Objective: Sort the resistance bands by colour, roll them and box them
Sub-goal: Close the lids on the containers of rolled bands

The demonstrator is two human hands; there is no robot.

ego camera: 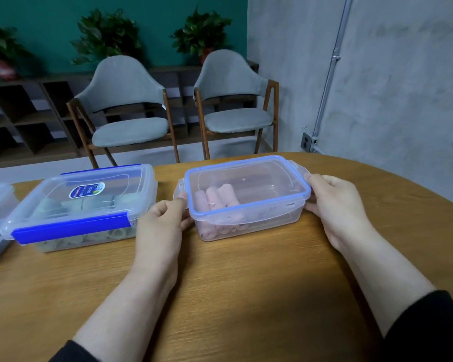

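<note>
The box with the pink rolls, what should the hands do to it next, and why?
Probably snap the side clips down. The lid already sits on the box with the pink rolls, but its end clips stick out unlatched, and the left hand and right hand grip those ends. The box with the blue clips beside it looks already latched along its front.

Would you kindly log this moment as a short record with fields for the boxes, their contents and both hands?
surface: oval wooden table
box in hand: clear plastic box with pale blue-rimmed lid, lid on, side flaps not snapped down
contents: rolled pink bands
second box: clear plastic box with dark blue clips, lid on, pale green rolls inside
left hand: grips box's left end
right hand: grips box's right end
</note>
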